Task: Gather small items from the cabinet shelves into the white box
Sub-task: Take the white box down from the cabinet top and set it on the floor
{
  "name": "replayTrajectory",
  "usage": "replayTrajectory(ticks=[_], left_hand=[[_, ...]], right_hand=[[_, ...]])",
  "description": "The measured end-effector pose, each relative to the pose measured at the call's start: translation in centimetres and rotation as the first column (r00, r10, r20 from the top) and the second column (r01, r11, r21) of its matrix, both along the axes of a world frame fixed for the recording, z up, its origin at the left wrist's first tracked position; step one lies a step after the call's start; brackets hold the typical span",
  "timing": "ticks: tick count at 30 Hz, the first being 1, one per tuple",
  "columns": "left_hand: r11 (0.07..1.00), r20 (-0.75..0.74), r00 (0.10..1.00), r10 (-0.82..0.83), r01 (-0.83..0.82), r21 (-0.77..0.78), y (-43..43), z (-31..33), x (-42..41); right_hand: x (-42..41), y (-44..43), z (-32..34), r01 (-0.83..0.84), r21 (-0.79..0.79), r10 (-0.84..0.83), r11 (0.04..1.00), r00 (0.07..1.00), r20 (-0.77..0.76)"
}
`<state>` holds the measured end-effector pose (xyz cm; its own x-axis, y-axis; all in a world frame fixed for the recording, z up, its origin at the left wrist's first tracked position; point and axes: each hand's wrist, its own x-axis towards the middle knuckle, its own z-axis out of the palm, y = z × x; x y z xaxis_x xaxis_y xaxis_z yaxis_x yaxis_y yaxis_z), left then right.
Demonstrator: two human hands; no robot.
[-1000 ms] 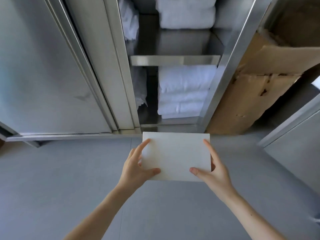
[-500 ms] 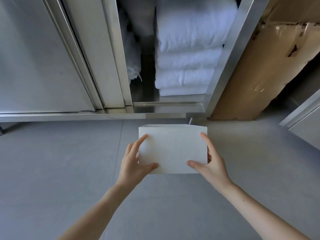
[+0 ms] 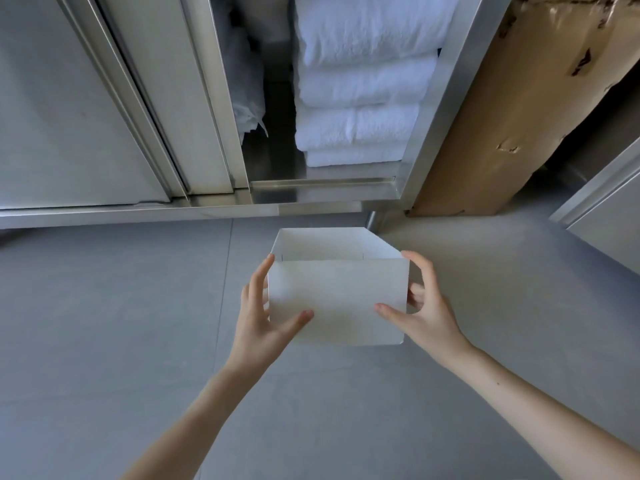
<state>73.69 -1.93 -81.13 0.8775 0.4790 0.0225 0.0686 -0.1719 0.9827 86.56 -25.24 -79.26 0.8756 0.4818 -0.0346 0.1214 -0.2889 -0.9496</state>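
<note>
An open-topped white box is low over the grey floor in front of the steel cabinet. My left hand grips its left side, thumb on the front face. My right hand grips its right side the same way. The inside of the box that I can see holds nothing. In the cabinet's open bay a stack of folded white towels fills the bottom shelf, with crumpled white cloth or plastic to its left. No small items are visible.
The cabinet's sliding door covers the left half. A large brown cardboard carton leans against the cabinet's right side. Another steel unit's corner stands at the far right. Grey floor surrounds the box.
The view has dropped toward the cabinet's bottom shelf. Both hands have lowered the box toward the floor and tilted it, so its open top now shows.
</note>
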Motion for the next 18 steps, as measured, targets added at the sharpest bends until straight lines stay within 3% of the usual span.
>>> replayTrajectory(ticks=[3,5,8,13,18], left_hand=[[0.996,-0.036,0.998,-0.054,0.051,-0.078,0.5,1.2,-0.6],[0.99,-0.073,0.993,-0.092,0.083,-0.117,0.9,1.6,-0.7],[0.985,-0.156,0.977,-0.147,0.13,-0.115,1.4,1.4,-0.6],[0.981,-0.288,0.94,-0.182,0.156,-0.112,1.5,-0.8,-1.1],[0.986,-0.377,0.913,-0.156,0.121,-0.115,1.3,-4.1,-1.6]], right_hand=[[0.2,-0.9,1.0,-0.047,0.025,0.048,0.999,0.996,-0.075],[0.6,-1.5,1.2,-0.084,-0.06,0.078,0.995,0.993,-0.092],[1.1,-2.1,0.9,-0.127,-0.144,0.108,0.981,0.985,-0.131],[1.6,-2.9,-1.4,-0.23,-0.142,0.178,0.963,0.934,-0.309],[1.7,-4.0,-4.4,-0.188,-0.131,0.124,0.973,0.914,-0.386]])
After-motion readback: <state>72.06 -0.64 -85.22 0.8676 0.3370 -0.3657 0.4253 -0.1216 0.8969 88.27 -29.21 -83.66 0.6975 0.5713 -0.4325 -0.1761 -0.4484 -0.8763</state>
